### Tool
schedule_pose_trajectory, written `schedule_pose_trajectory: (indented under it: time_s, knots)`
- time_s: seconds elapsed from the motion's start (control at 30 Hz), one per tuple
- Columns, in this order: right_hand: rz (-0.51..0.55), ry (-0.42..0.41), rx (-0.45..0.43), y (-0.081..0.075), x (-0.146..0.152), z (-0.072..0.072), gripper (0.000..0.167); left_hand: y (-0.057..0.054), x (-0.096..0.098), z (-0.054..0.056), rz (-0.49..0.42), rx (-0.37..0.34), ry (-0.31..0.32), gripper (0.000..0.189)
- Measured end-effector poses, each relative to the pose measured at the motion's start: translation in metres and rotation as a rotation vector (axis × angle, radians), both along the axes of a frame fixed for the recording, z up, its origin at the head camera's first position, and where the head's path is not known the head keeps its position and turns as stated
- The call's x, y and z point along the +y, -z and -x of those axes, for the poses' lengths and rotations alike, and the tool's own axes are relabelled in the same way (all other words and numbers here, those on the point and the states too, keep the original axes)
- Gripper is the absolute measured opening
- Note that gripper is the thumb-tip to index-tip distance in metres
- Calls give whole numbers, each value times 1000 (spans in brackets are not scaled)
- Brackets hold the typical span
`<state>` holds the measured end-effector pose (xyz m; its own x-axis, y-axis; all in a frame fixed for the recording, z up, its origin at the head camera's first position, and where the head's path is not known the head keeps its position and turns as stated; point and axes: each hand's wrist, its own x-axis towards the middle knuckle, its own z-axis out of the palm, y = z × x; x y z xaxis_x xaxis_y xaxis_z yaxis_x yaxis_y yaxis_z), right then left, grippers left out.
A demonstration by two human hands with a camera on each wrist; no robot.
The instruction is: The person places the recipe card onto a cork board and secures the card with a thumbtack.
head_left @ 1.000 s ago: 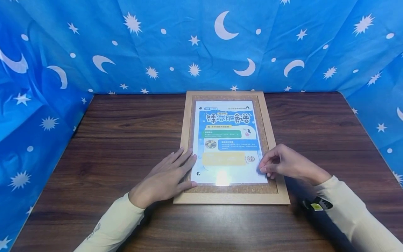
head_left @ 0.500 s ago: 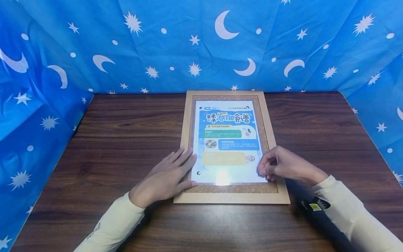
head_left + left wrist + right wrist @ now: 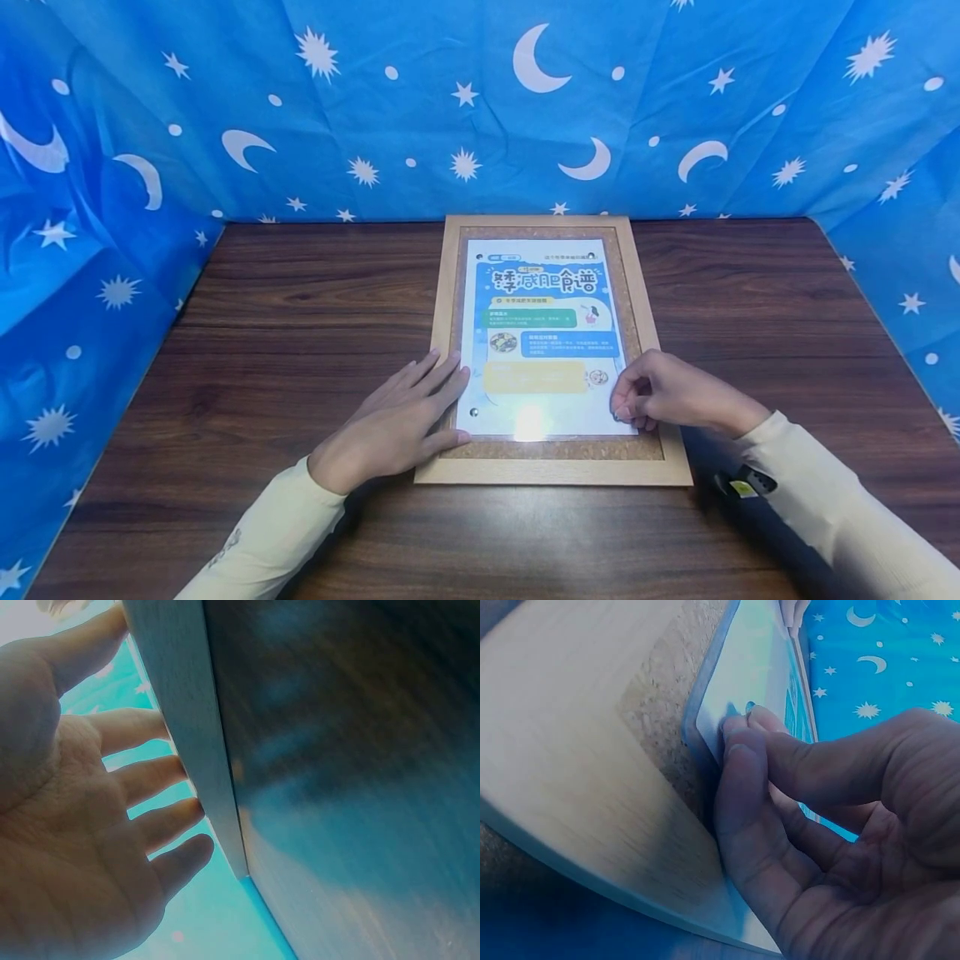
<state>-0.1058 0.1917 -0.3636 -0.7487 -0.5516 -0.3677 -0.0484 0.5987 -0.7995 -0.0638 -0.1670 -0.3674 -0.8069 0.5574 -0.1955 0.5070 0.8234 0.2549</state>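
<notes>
A framed cork board (image 3: 551, 451) lies on the table with a printed poster (image 3: 555, 417) on it. Silver thumbtacks sit at the poster's upper left, upper right and lower left corners, such as the lower left tack (image 3: 474, 412). My left hand (image 3: 397, 425) rests with spread fingers across the board's left edge; in the left wrist view those fingers (image 3: 154, 780) reach over the wooden rim. At the poster's lower right corner, my right hand (image 3: 667, 390) pinches a small thumbtack (image 3: 751, 707) between thumb and fingertips. Mostly hidden by the fingers, its point cannot be seen.
The dark wooden table (image 3: 262, 317) extends around the board. Behind and at both sides hangs a blue cloth (image 3: 420, 108) with white moons and stars. A black strap device (image 3: 750, 482) is on the right wrist. Light glares off the poster's lower part.
My right hand has shifted slightly left and down along the poster's lower right corner, still pinching the thumbtack. The left hand and the board stay in place.
</notes>
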Motion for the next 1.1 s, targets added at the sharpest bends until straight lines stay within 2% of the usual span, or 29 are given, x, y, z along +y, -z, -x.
schedule_pose_trajectory:
  time_s: [0.8,1.1]
  knots:
    - [-44,7,-34,-2,-2,3,7,0,0,-1,-11,13,7,76]
    - [-41,37,-65,-4,-3,4,8,0,0,0,-9,13,6,76]
